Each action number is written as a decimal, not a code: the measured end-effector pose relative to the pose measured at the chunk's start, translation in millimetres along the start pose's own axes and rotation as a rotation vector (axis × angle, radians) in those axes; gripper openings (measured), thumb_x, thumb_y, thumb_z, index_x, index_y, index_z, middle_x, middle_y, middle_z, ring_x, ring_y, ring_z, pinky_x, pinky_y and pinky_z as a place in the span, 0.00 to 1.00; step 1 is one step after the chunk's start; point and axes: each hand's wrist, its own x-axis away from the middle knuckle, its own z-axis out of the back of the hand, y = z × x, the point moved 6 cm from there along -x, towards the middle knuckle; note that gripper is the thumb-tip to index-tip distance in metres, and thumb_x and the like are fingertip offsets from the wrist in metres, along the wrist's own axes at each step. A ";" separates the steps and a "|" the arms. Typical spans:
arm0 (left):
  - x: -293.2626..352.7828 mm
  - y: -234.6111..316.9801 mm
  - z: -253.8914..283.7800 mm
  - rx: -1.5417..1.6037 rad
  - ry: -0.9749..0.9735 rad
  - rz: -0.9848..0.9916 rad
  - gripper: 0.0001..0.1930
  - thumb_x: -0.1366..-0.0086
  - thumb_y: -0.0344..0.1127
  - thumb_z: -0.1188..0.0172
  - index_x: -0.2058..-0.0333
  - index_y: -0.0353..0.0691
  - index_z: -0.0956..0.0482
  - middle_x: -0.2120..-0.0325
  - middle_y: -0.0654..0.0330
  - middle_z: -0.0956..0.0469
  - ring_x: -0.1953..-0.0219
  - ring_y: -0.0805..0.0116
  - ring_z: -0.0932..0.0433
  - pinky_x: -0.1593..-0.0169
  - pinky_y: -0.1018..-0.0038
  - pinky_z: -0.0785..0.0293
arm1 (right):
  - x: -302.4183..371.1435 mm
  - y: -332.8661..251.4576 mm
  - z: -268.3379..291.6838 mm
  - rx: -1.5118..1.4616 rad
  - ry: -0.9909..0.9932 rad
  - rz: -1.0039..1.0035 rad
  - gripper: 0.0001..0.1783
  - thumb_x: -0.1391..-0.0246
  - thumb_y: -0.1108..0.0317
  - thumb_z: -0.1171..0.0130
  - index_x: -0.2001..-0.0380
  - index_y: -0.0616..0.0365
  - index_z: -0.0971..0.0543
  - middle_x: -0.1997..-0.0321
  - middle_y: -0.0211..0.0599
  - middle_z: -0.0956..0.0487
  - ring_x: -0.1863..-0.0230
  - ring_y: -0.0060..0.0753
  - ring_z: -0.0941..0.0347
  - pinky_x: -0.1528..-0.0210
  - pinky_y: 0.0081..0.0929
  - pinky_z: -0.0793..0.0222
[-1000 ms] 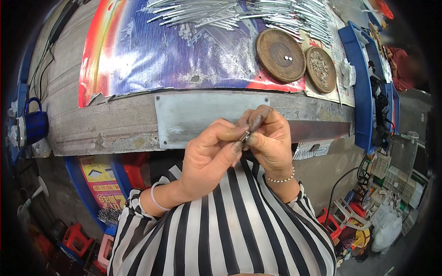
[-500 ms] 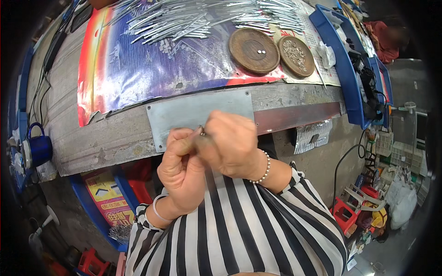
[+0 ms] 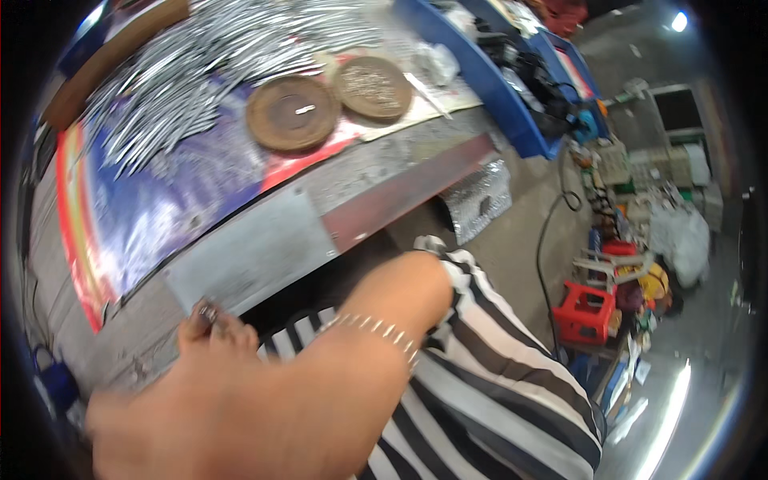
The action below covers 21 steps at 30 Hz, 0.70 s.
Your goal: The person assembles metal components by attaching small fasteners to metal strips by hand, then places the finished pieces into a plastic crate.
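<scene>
My right hand [image 3: 240, 400] fills the lower left, close to the camera and blurred, with a beaded bracelet [image 3: 372, 328] at the wrist. Fingertips poke up above it and pinch a small metal piece [image 3: 208, 310] by the near edge of a grey metal plate [image 3: 248, 256] on the workbench. My left hand is mostly covered by the right, and I cannot tell which fingers belong to it. My black-and-white striped shirt [image 3: 488, 392] lies below.
A heap of silvery metal rods [image 3: 200, 72] lies on a colourful sheet [image 3: 152, 208], beside two round brown discs [image 3: 292, 112] [image 3: 372, 86]. A blue bin [image 3: 488, 80] edges the bench. A red stool [image 3: 588, 308], a black cable [image 3: 548, 232] and clutter are on the floor at right.
The view has swung to the right and tilted. Both hands have shifted to the lower left and nearer the camera, still on the small metal piece; my right arm now covers the left hand.
</scene>
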 end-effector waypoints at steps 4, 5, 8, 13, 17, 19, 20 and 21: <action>-4.5 -12.3 12.2 0.052 0.055 0.055 0.10 0.37 0.22 0.49 0.56 0.38 0.29 0.55 0.59 0.27 0.80 0.81 0.40 0.78 0.86 0.44 | 2.1 11.7 10.4 0.063 0.087 0.012 0.10 0.49 0.66 0.45 0.71 0.63 0.30 0.69 0.37 0.28 0.70 0.32 0.29 0.72 0.25 0.30; -4.3 -12.2 17.1 0.018 0.085 0.043 0.10 0.36 0.22 0.51 0.57 0.38 0.29 0.54 0.58 0.28 0.80 0.80 0.39 0.78 0.85 0.44 | 2.8 11.3 14.5 0.127 0.062 -0.032 0.11 0.49 0.66 0.45 0.71 0.63 0.30 0.69 0.38 0.28 0.70 0.32 0.29 0.72 0.25 0.30; -7.7 -8.4 2.3 0.114 -0.097 -0.015 0.10 0.36 0.21 0.51 0.57 0.37 0.30 0.56 0.58 0.28 0.80 0.80 0.39 0.78 0.85 0.44 | 3.8 10.6 26.6 0.281 -0.027 -0.154 0.12 0.48 0.65 0.45 0.70 0.65 0.29 0.70 0.39 0.28 0.72 0.33 0.28 0.72 0.26 0.29; -0.7 -10.2 1.4 0.093 0.024 -0.026 0.11 0.37 0.23 0.49 0.55 0.37 0.30 0.59 0.59 0.26 0.80 0.82 0.41 0.78 0.85 0.46 | 17.3 24.7 23.8 0.419 -0.188 -0.334 0.14 0.48 0.64 0.46 0.69 0.68 0.28 0.72 0.40 0.27 0.74 0.35 0.27 0.72 0.27 0.28; -5.6 -13.8 4.5 0.130 0.051 0.044 0.12 0.38 0.20 0.52 0.56 0.35 0.30 0.59 0.61 0.30 0.77 0.78 0.38 0.76 0.81 0.41 | 28.5 47.6 19.6 0.480 -0.354 -0.426 0.16 0.48 0.63 0.47 0.68 0.70 0.26 0.73 0.41 0.26 0.75 0.36 0.27 0.72 0.29 0.28; -2.6 -33.4 35.7 -0.047 0.227 0.248 0.12 0.38 0.20 0.51 0.55 0.32 0.31 0.60 0.61 0.31 0.72 0.78 0.33 0.69 0.81 0.35 | 38.3 45.5 9.4 0.510 -0.451 -0.448 0.17 0.47 0.63 0.47 0.67 0.71 0.26 0.73 0.42 0.26 0.76 0.37 0.26 0.73 0.29 0.28; -8.0 -14.2 2.0 -0.110 0.057 0.056 0.12 0.38 0.20 0.51 0.54 0.30 0.32 0.60 0.62 0.31 0.67 0.78 0.31 0.62 0.83 0.33 | 71.0 63.2 35.2 0.297 0.103 -0.227 0.17 0.53 0.63 0.38 0.68 0.68 0.25 0.74 0.40 0.26 0.76 0.37 0.26 0.75 0.31 0.29; -9.7 -12.8 -4.2 -0.010 0.053 0.110 0.12 0.38 0.20 0.51 0.55 0.31 0.32 0.60 0.62 0.31 0.67 0.78 0.31 0.62 0.83 0.33 | 86.5 81.1 43.9 0.257 0.197 -0.349 0.17 0.56 0.64 0.34 0.67 0.65 0.26 0.74 0.38 0.28 0.79 0.32 0.28 0.77 0.28 0.32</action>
